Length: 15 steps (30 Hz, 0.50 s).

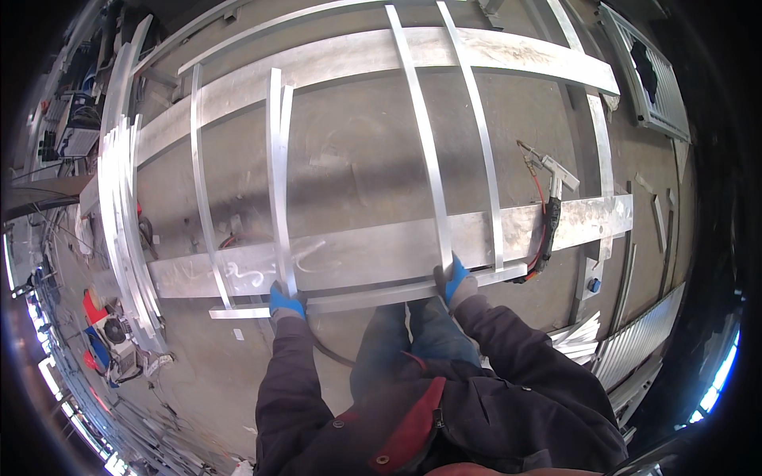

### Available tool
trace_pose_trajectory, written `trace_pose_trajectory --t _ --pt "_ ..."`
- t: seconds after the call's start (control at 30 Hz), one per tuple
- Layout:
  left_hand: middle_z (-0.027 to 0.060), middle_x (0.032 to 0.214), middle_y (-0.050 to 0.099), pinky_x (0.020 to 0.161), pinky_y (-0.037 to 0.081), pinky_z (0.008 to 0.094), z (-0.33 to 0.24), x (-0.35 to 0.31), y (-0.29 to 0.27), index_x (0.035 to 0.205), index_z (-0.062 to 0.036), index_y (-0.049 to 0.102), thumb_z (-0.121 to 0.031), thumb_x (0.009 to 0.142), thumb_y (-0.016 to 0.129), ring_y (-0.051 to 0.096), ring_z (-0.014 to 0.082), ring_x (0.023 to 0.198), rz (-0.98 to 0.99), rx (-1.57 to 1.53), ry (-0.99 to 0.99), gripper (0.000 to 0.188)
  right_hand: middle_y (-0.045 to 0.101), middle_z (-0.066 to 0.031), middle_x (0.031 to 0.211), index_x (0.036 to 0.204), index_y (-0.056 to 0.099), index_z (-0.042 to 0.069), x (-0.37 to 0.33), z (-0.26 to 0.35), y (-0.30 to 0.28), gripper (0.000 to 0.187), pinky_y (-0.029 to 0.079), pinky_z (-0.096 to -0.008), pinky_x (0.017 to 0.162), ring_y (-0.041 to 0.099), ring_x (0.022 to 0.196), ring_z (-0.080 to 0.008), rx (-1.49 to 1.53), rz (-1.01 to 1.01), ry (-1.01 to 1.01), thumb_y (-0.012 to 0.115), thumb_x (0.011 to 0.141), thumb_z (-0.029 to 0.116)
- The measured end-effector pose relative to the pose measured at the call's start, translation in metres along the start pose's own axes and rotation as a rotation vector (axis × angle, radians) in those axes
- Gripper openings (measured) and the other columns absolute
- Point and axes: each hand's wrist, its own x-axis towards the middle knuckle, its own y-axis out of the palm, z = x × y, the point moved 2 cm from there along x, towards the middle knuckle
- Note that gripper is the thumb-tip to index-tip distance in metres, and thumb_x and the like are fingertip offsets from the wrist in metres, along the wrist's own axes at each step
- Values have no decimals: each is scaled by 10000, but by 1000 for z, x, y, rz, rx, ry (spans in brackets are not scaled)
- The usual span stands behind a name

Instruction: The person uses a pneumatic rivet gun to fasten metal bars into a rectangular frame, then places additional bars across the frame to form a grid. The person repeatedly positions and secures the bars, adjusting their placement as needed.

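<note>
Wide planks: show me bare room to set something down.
The near plank is bare between the paired bars at the left hand and the single bar at the right hand; the far plank is free there too. Crowded: the near plank's right end, with the torch, and the left, with strips.

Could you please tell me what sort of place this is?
Probably a metal fabrication workshop: what looks like a welding torch lies at right, metal bars cross two wide beams, and a bundle of strips lies at left.
</note>
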Motion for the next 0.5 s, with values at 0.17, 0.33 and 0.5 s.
trace_pose_trajectory --t 0.17,0.33,0.5 --pt "218 1466 502 782 556 325 16 10 -14 1600 -42 251 43 854 677 629 232 1029 22 -126 -148 863 709 -264 1126 1537 414 59 -25 42 41 720 539 -485 931 692 1063 -435 122 80 -116 621 972 454" --pt "209 1438 546 701 532 313 14 6 -10 1607 -96 253 39 863 676 610 193 935 -23 -162 -165 867 695 -280 1176 1544 398 91 -19 78 76 694 530 -508 946 680 1083 -452 125 129 -106 600 978 438" --pt "185 1388 610 904 554 353 34 16 -6 1559 -29 333 -5 839 744 648 278 1143 -67 -86 -15 829 721 -264 1097 1568 353 107 -15 103 86 714 537 -511 921 694 1040 -450 26 136 -117 572 980 447"
